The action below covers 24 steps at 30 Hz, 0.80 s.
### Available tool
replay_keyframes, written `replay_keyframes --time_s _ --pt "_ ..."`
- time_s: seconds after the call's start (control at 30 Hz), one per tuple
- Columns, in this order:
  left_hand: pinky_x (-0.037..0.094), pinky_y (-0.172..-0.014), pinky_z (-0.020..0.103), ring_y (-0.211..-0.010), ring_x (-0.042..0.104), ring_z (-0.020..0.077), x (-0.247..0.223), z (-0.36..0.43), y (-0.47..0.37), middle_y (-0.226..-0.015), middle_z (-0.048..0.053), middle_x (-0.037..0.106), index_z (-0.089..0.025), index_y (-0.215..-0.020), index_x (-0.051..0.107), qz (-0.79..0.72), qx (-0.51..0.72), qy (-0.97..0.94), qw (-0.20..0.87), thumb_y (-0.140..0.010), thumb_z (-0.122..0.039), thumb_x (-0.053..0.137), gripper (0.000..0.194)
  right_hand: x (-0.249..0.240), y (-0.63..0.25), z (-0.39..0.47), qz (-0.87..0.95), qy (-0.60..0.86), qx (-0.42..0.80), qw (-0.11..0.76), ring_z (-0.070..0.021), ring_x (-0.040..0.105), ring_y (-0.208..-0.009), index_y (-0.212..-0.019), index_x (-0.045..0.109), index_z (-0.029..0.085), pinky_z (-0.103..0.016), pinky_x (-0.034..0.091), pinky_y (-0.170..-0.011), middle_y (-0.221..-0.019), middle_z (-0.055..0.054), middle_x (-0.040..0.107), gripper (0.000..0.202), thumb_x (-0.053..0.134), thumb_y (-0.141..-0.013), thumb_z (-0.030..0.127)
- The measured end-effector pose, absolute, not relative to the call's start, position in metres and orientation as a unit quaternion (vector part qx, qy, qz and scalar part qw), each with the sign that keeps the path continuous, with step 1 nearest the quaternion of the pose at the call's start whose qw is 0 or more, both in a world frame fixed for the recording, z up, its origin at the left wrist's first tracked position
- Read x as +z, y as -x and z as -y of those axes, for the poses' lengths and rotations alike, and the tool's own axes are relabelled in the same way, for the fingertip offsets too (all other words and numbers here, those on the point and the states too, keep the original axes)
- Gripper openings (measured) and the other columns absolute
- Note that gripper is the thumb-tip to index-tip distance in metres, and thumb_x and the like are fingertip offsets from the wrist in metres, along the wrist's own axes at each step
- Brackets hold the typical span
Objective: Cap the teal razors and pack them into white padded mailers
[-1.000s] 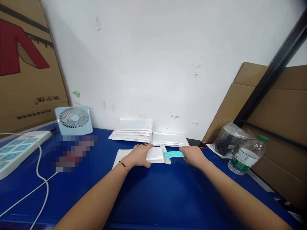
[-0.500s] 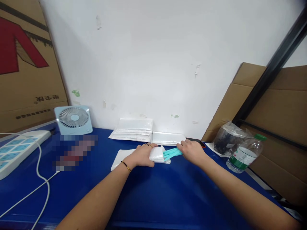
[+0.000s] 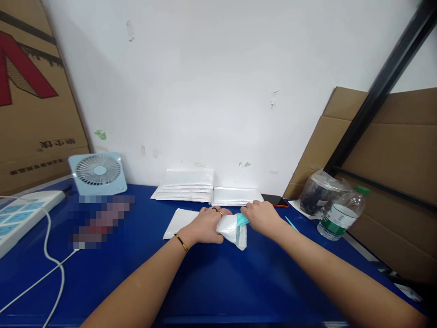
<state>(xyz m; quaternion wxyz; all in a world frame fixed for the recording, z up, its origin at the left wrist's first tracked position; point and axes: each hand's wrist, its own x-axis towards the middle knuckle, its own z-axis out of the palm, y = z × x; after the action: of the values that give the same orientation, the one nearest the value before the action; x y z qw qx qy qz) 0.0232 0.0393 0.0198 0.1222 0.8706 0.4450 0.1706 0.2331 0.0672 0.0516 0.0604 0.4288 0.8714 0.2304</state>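
Observation:
Near the middle of the blue table, my left hand [image 3: 206,226] grips a white padded envelope [image 3: 228,227] by its mouth. The envelope's body stretches out to the left under that hand, and its flap hangs open on the right. My right hand [image 3: 260,217] is closed on a bundle of teal sticks [image 3: 242,219], whose left ends are inside the envelope's mouth. The right ends of the sticks are hidden by my right hand, but a thin teal tip [image 3: 292,223] shows beyond my right wrist.
Behind my hands, a stack of white envelopes [image 3: 186,184] stands beside a lower pile [image 3: 236,196] and a phone [image 3: 275,200]. At right are a bottle [image 3: 343,216] and a wrapped dark roll [image 3: 316,195]; at left, a fan [image 3: 99,171], power strip [image 3: 25,216] and cable [image 3: 51,246].
My right hand has moved left toward the envelope, and less of the teal bundle shows between my hands. The envelope's flap has tilted down, and the phone is now more visible.

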Motion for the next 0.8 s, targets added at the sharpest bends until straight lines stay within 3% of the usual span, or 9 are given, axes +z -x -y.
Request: replay_keyframes --time_s 0.13,0.33,0.4,0.5,0.67,0.73,0.8 --pt "0.031 -0.091 0.035 -0.107 0.048 0.0265 0.016 -0.041 -0.022 -0.114 0.003 0.053 -0.029 -0.123 0.040 -0.456 0.140 -0.872 0.106 -0.056 -0.029 0.062 0.070 0.053 -0.232 -0.068 -0.866 -0.453 0.189 0.089 -0.0241 0.061 -0.076 -0.084 0.062 0.016 -0.030 0.039 -0.062 -0.081 -0.012 0.066 0.018 0.047 -0.075 0.011" --pt "0.032 -0.088 0.034 -0.110 0.045 0.0274 0.012 -0.043 -0.027 -0.114 0.005 0.052 -0.028 -0.124 0.038 -0.455 0.159 -0.871 0.092 -0.055 -0.032 0.064 0.074 0.040 -0.224 -0.059 -0.859 -0.491 0.130 0.060 -0.0264 0.063 -0.077 -0.087 0.061 0.018 -0.033 0.042 -0.064 -0.083 -0.012 0.066 0.015 0.052 -0.075 0.020" --pt "0.033 -0.086 0.033 -0.107 0.047 0.0257 0.008 -0.042 -0.032 -0.111 0.005 0.054 -0.028 -0.123 0.039 -0.453 0.170 -0.871 0.087 -0.058 -0.029 0.062 0.069 0.035 -0.216 -0.057 -0.860 -0.497 0.106 0.047 -0.0260 0.063 -0.076 -0.094 0.058 0.017 -0.032 0.042 -0.062 -0.085 -0.011 0.065 0.024 0.055 -0.070 0.016" --pt "0.035 -0.082 0.033 -0.100 0.050 0.0255 0.001 -0.043 -0.038 -0.106 0.006 0.056 -0.026 -0.117 0.044 -0.458 0.165 -0.870 0.074 -0.059 -0.033 0.061 0.061 0.032 -0.211 -0.061 -0.876 -0.482 0.025 0.017 -0.0245 0.061 -0.075 -0.109 0.049 0.015 -0.029 0.042 -0.059 -0.088 -0.010 0.063 0.053 0.065 -0.059 0.016" --pt "0.035 -0.082 0.035 -0.100 0.050 0.0262 -0.009 -0.046 -0.038 -0.102 0.006 0.057 -0.026 -0.115 0.048 -0.464 0.133 -0.872 0.079 -0.061 -0.041 0.062 0.058 0.025 -0.240 -0.075 -0.894 -0.389 -0.195 -0.104 -0.0217 0.057 -0.091 -0.117 0.048 0.019 -0.031 0.044 -0.075 -0.105 -0.007 0.058 0.073 0.075 -0.049 0.025" --pt "0.034 -0.085 0.037 -0.104 0.048 0.0273 -0.011 -0.048 -0.036 -0.107 0.007 0.056 -0.027 -0.119 0.046 -0.466 0.125 -0.872 0.080 -0.060 -0.046 0.063 0.065 0.012 -0.256 -0.074 -0.854 -0.390 -0.292 -0.185 -0.0230 0.052 -0.104 -0.122 0.047 0.021 -0.035 0.042 -0.086 -0.118 -0.008 0.054 0.076 0.075 -0.053 0.033" --pt "0.033 -0.089 0.040 -0.109 0.045 0.0291 -0.013 -0.049 -0.035 -0.114 0.009 0.053 -0.027 -0.124 0.043 -0.465 0.121 -0.873 0.080 -0.058 -0.056 0.064 0.076 -0.005 -0.264 -0.070 -0.761 -0.419 -0.389 -0.307 -0.0226 0.046 -0.116 -0.126 0.044 0.022 -0.038 0.035 -0.096 -0.128 -0.008 0.049 0.068 0.066 -0.066 0.045"
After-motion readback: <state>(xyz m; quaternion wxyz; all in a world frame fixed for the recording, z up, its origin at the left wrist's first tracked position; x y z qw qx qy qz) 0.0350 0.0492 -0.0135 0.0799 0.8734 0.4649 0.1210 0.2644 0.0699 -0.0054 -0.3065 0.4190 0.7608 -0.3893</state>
